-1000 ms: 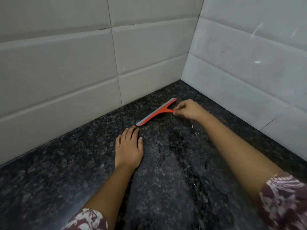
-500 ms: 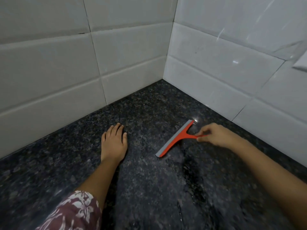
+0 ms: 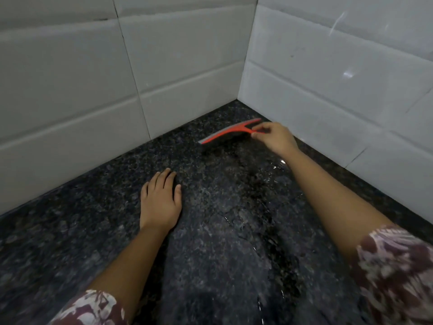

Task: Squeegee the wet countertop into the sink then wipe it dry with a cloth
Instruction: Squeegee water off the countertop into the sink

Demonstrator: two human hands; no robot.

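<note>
Looking down from the head camera: dark speckled stone desk [image 3: 98, 221] fills the lower frame, meeting white tiled walls [image 3: 182, 62] that form a corner in the upper centre-right.

Right hand [image 3: 275, 138] reaches toward that corner, upper centre-right of frame. Its grip is closed in a pinch, thumb and fingertips around the thin handle of the orange squeegee [image 3: 230, 131]. Squeegee blade runs diagonally, lower-left end toward frame centre, upper-right end toward the corner; grey rubber edge faces the walls. Blade sits at or just above the stone; contact cannot be judged, the tool being slightly blurred.

Left hand [image 3: 160, 202] lies flat on the desk, centre-left of frame, palm down, fingers loosely together and extended, holding nothing. Well apart from the squeegee.

Wet streak [image 3: 253, 198] shows as a glossy darker band from below the squeegee down to the bottom centre-right, between the two forearms, with thin bright water lines at its edges.

Patterned maroon-and-white sleeves [image 3: 396, 266] at lower right and bottom left, blurred.
</note>
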